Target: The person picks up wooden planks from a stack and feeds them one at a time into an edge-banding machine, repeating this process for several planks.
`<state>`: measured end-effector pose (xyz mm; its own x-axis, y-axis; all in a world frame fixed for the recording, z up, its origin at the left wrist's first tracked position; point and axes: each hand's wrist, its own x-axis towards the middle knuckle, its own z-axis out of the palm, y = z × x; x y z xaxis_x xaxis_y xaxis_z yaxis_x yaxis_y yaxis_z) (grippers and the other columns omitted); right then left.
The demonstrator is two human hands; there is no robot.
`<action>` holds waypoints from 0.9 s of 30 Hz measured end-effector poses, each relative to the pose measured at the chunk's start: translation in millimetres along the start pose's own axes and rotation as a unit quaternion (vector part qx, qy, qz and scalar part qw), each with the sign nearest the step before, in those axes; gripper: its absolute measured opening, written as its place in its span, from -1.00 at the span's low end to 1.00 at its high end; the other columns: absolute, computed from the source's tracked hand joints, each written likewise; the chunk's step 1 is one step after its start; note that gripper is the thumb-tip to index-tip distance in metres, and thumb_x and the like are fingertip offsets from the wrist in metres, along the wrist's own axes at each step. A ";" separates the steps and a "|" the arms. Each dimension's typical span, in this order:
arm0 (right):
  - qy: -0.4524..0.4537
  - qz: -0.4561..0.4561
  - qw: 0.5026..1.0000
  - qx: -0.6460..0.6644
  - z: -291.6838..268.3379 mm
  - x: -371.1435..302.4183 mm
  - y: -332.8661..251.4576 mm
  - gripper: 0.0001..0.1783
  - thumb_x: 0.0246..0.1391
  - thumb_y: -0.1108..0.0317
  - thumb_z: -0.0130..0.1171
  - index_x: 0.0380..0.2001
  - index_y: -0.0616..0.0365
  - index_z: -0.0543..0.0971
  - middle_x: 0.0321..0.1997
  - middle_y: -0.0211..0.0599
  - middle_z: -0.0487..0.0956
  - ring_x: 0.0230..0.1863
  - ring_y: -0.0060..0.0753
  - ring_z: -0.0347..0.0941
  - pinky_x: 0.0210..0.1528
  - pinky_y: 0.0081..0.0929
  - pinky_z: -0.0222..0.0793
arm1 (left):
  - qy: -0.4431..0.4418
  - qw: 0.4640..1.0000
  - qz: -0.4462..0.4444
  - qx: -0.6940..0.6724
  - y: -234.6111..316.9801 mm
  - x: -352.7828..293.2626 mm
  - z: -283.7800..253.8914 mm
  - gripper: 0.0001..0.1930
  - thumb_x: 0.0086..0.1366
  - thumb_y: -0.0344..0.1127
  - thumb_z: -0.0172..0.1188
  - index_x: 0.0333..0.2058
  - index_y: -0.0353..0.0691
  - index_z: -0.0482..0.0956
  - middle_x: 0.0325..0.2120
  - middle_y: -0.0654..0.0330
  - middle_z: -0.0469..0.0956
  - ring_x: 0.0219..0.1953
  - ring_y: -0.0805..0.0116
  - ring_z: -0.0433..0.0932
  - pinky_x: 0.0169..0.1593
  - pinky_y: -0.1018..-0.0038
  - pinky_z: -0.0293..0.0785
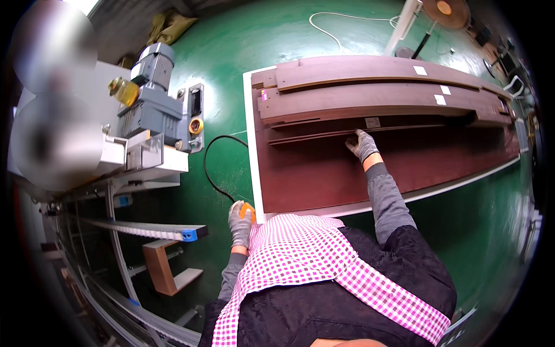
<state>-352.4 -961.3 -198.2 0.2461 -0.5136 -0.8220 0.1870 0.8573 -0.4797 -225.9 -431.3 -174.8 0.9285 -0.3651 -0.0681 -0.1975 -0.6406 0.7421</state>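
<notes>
My left hand [239, 222], in a grey glove, is closed around an orange handheld device [249, 213] beside the near left corner of the panel stack. Most of the device is hidden by the glove and the apron, so its kind is unclear. My right hand [364, 146], gloved too, reaches forward with its fingers on the near edge of a long thin brown panel [312, 137]; the thumb sits a little apart on the left. Beneath it lies a wide dark-red panel [324, 173]. Farther back are stacked long brown boards [358, 98] with small white labels.
A white-edged base [252, 144] carries the stack. On the left stand a grey motor with gearbox [151, 87], a metal frame rail [144, 230] and a brown U-shaped piece [160, 269]. A black cord [206, 168] curves over the green floor. A round fan [445, 11] stands far right.
</notes>
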 end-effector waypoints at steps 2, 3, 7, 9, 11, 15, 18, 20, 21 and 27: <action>-0.027 0.078 0.995 0.049 21.9 5.8 11.0 -0.45 0.32 0.33 0.10 0.32 0.17 0.28 0.41 0.00 0.25 0.35 0.06 0.27 0.40 0.18 0.19 | 0.031 0.995 -0.071 -0.057 -27.8 -22.6 -9.3 -0.63 0.18 -0.44 0.31 -0.03 -0.38 0.57 0.00 -0.01 0.54 0.12 0.14 0.52 0.26 0.33 0.40; -0.015 0.113 0.990 0.080 32.1 8.6 15.1 -0.46 0.33 0.32 0.08 0.32 0.18 0.28 0.43 0.00 0.22 0.37 0.07 0.25 0.43 0.19 0.13 | 0.043 0.991 -0.102 -0.080 -38.3 -32.9 -12.0 -0.64 0.19 -0.45 0.31 -0.02 -0.38 0.57 0.00 0.00 0.54 0.11 0.17 0.53 0.25 0.35 0.41; -0.024 0.073 0.989 0.127 55.2 16.8 30.5 -0.57 0.36 0.33 -0.02 0.24 0.19 0.34 0.38 -0.03 0.31 0.37 0.05 0.25 0.43 0.18 0.13 | 0.085 0.963 -0.179 -0.185 -51.6 -56.0 -6.2 -0.64 0.23 -0.58 0.25 0.02 -0.42 0.53 0.03 0.04 0.51 0.07 0.22 0.56 0.22 0.38 0.46; -0.006 0.073 0.983 0.171 57.0 19.4 30.4 -0.64 0.36 0.36 -0.04 0.17 0.19 0.38 0.29 -0.02 0.41 0.28 0.06 0.35 0.36 0.18 0.25 | 0.080 0.973 -0.155 -0.148 -45.5 -58.0 -5.1 -0.65 0.23 -0.60 0.23 0.02 -0.43 0.53 0.02 0.03 0.52 0.08 0.23 0.56 0.23 0.38 0.45; -0.011 0.083 0.978 0.192 54.3 18.5 31.5 -0.65 0.35 0.39 -0.03 0.16 0.20 0.38 0.25 -0.02 0.44 0.24 0.07 0.38 0.36 0.16 0.25 | 0.068 0.977 -0.153 -0.135 -36.0 -58.0 -7.1 -0.65 0.26 -0.59 0.22 0.04 -0.42 0.51 0.03 0.04 0.54 0.09 0.25 0.55 0.24 0.39 0.44; -0.011 0.048 0.993 0.106 54.0 6.6 40.4 -0.67 0.34 0.43 -0.03 0.14 0.22 0.40 0.28 0.04 0.41 0.28 0.04 0.37 0.39 0.17 0.21 | 0.040 0.982 -0.154 -0.101 -15.4 -50.9 -19.5 -0.59 0.29 -0.57 0.19 0.13 -0.40 0.46 0.07 0.04 0.54 0.13 0.24 0.53 0.28 0.36 0.39; -0.030 0.048 0.997 0.057 57.5 -4.8 40.5 -0.62 0.36 0.42 -0.03 0.21 0.14 0.36 0.38 0.01 0.29 0.37 0.01 0.25 0.44 0.17 0.10 | 0.011 0.991 -0.109 -0.080 5.3 -17.0 -22.1 -0.49 0.25 -0.57 0.21 0.19 -0.41 0.41 0.14 0.01 0.48 0.17 0.22 0.50 0.28 0.36 0.40; -0.031 0.054 0.997 0.039 57.6 -10.2 40.1 -0.57 0.36 0.42 -0.02 0.26 0.12 0.31 0.40 -0.01 0.28 0.39 -0.01 0.24 0.45 0.17 0.10 | -0.027 0.994 -0.049 -0.096 28.1 32.5 -8.7 -0.36 0.20 -0.53 0.27 0.27 -0.37 0.32 0.22 -0.02 0.41 0.20 0.19 0.48 0.28 0.35 0.40; -0.027 0.050 0.998 0.027 58.2 -11.3 39.5 -0.54 0.36 0.42 -0.02 0.29 0.11 0.29 0.40 -0.03 0.27 0.40 -0.01 0.23 0.45 0.17 0.10 | -0.046 0.995 0.016 -0.092 42.7 63.9 -0.3 -0.28 0.17 -0.49 0.32 0.31 -0.34 0.26 0.26 -0.03 0.36 0.21 0.16 0.48 0.29 0.34 0.40; -0.053 0.047 0.995 0.065 43.8 -7.6 43.8 -0.54 0.38 0.42 -0.08 0.30 0.17 0.25 0.47 -0.03 0.20 0.49 0.03 0.09 0.48 0.20 0.01 | -0.162 0.972 0.130 0.113 131.8 214.6 70.3 0.11 -0.02 -0.29 0.50 0.44 -0.23 -0.01 0.41 -0.08 0.13 0.45 0.04 0.10 0.47 0.39 0.06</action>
<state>-304.5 -921.5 -199.5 0.3663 -0.4380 -0.8210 0.2789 0.8934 -0.3522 -74.7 -641.6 -138.5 0.6973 -0.7047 -0.1313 -0.5108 -0.6170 0.5986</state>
